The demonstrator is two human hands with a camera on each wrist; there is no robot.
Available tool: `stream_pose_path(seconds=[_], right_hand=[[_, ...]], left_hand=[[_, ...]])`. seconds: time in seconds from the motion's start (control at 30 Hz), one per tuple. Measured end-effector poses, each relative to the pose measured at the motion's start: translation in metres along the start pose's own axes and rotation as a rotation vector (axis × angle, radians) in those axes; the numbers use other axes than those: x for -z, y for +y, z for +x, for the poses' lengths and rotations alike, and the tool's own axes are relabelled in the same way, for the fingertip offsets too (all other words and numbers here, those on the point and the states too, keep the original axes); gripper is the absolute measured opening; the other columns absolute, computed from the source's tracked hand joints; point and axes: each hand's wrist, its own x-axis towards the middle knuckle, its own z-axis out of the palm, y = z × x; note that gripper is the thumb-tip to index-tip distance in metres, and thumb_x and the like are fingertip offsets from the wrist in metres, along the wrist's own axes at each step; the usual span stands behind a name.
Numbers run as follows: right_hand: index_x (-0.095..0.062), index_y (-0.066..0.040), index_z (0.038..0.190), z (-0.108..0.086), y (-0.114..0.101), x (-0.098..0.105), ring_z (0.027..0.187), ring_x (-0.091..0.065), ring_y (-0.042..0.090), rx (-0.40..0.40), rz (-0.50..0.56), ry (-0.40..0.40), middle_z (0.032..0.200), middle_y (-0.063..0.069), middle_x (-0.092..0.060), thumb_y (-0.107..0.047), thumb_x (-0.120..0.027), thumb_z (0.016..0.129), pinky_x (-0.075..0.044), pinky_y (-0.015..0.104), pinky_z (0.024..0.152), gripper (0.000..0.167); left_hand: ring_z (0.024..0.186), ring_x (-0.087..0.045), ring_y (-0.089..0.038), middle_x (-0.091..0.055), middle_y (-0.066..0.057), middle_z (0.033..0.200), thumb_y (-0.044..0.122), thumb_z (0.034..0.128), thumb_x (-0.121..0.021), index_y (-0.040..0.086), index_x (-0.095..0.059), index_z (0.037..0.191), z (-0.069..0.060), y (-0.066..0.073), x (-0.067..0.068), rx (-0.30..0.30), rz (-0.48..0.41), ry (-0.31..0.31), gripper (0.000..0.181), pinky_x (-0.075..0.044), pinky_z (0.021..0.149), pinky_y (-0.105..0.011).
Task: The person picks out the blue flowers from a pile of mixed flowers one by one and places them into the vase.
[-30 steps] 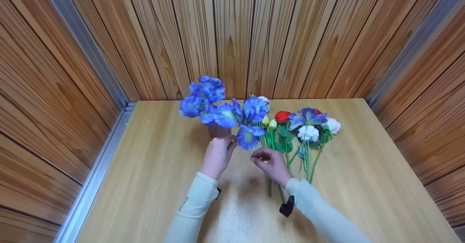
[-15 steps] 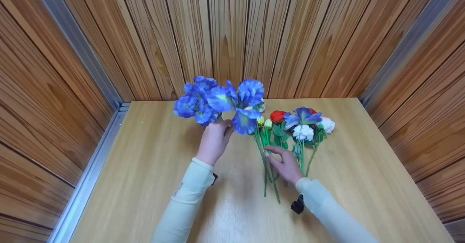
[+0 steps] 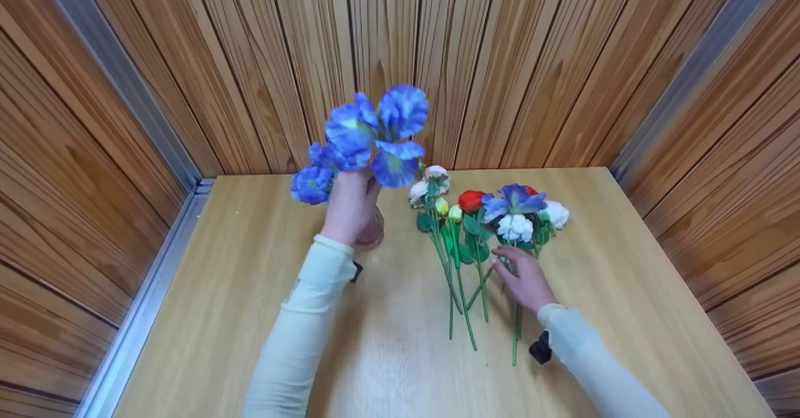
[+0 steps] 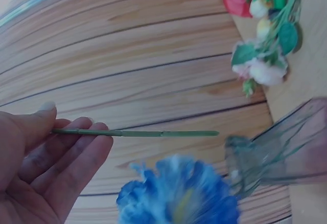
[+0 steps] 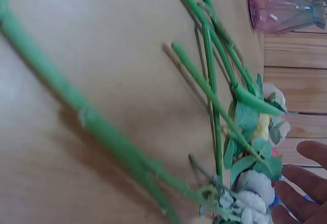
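My left hand (image 3: 349, 205) pinches the green stem (image 4: 138, 132) of a blue iris (image 3: 400, 115) between thumb and fingers, raised above the table. In the left wrist view the stem's tip points toward the mouth of a glass vase (image 4: 291, 155), apart from it. Other blue irises (image 3: 312, 184) stand in the vase, which my left hand partly hides in the head view. My right hand (image 3: 525, 280) hovers by the stems of a white flower (image 3: 515, 227), its fingers loosely extended and holding nothing. Whether it touches a stem I cannot tell.
Several artificial flowers lie on the table (image 3: 250, 343) at centre right: a red rose (image 3: 470, 201), yellow buds (image 3: 455, 213), pale pink blooms (image 3: 556, 214) and another blue iris (image 3: 514, 200). Wood-patterned walls (image 3: 387, 43) enclose the table's back and sides.
My left hand has risen and moved away from me with the blue iris, uncovering part of the vase. My right hand has moved right, from beside the iris to the lying stems, its fingers opening.
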Motion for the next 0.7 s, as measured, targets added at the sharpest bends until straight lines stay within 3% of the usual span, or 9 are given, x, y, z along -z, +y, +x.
stream_pose_path(seconds=[0.13,0.27,0.53,0.7], right_hand=[[-0.059,-0.001,0.127,-0.001,0.001,0.007,0.126,-0.043,0.037,-0.008,0.001,0.001,0.134,0.018,-0.052,-0.028,-0.054,0.098,-0.031,0.055,0.104,0.04],[-0.059,-0.003,0.128,-0.001,0.002,0.011,0.127,-0.043,0.036,-0.026,0.018,-0.01,0.135,0.017,-0.051,-0.028,-0.054,0.098,-0.033,0.057,0.103,0.04],[-0.058,-0.004,0.129,-0.007,0.006,0.011,0.127,-0.042,0.035,-0.037,0.028,-0.015,0.136,0.014,-0.05,-0.027,-0.053,0.099,-0.032,0.058,0.103,0.039],[-0.06,-0.005,0.127,-0.009,0.01,0.01,0.127,-0.043,0.036,-0.039,0.029,-0.007,0.135,0.015,-0.051,-0.026,-0.055,0.098,-0.034,0.058,0.101,0.037]], left_hand=[[0.057,-0.042,-0.018,-0.047,-0.004,0.062,0.001,0.0918,-0.057,0.003,-0.057,0.071,0.012,-0.003,0.008,0.026,0.004,0.033,0.021,-0.037,0.052,-0.035],[0.055,-0.038,-0.016,-0.044,-0.003,0.061,0.003,0.0945,-0.054,0.002,-0.058,0.074,0.02,-0.007,0.01,0.073,-0.002,0.028,0.021,-0.031,0.05,-0.031],[0.058,-0.039,-0.016,-0.045,-0.002,0.063,-0.003,0.092,-0.054,0.001,-0.063,0.085,0.033,-0.014,0.003,0.103,-0.014,0.069,0.012,-0.031,0.052,-0.031],[0.061,-0.039,-0.017,-0.037,0.0,0.065,-0.007,0.0889,-0.053,0.004,-0.05,0.08,0.033,-0.024,-0.004,0.185,-0.038,0.07,0.014,-0.034,0.055,-0.035]])
